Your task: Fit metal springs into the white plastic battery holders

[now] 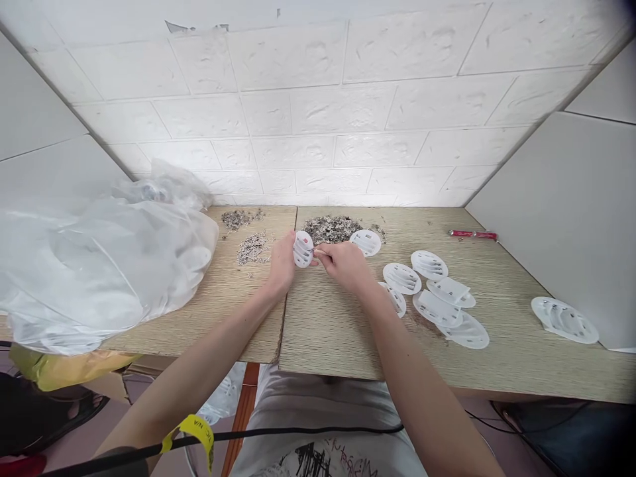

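Observation:
Over the table's middle seam, my left hand (pixel 283 264) is closed round the edge of a round white plastic part (pixel 303 249) with slots in it. The part is tilted up, facing my right hand (pixel 344 264). Thumb and fingers of that hand are pinched together at the part's right edge, on something thin and small that I cannot make out. Just behind both hands lies a heap of small metal pieces (pixel 332 229). Another white slotted disc (pixel 366 243) rests flat beyond my right knuckles, at the heap's right side.
Several white slotted parts (pixel 430 265) lie in a group on the right, and one more part (pixel 564 320) sits by the side panel. A red-handled tool (pixel 473 234) is at the back right. Smaller metal piles (pixel 252 248) and a big plastic bag (pixel 99 258) occupy the left.

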A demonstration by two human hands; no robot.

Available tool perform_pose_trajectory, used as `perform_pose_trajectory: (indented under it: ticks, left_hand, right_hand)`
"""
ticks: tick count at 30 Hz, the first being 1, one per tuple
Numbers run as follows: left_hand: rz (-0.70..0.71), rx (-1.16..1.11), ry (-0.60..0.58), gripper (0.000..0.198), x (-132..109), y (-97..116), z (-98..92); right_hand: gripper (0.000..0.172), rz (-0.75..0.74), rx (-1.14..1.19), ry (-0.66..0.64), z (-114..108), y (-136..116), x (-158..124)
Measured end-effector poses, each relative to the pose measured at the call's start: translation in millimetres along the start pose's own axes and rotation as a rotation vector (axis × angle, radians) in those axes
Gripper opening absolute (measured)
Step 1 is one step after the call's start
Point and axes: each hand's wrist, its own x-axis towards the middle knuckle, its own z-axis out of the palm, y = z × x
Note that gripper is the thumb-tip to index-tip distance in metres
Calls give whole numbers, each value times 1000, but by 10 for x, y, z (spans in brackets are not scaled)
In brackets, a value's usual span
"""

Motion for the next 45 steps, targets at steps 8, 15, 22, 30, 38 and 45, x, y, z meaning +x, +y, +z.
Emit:
perform_pose_trajectory:
  ticks: [8, 15, 22, 30, 38, 45]
  left_hand:
    - [27, 28, -6, 39, -66, 48, 30]
    - [37, 66, -21, 42, -59, 9, 18]
    - [78, 169, -9, 41, -123, 92, 49]
    - [-52, -74, 3, 36, -21, 128, 32]
    - [-14, -63, 7, 33, 1, 96, 21]
    - [-20, -23, 4, 37, 0, 73, 0]
  right_hand:
    - [34, 9, -45, -34, -30, -39, -4]
    - [34, 6, -27, -27, -24, -32, -9]
    - [34, 1, 54, -11, 9, -10, 13]
    - [31, 31, 257, 72, 4, -18, 5]
    - [29, 16, 248, 61, -3, -8, -4]
    - [29, 38, 214, 36, -21, -31, -8]
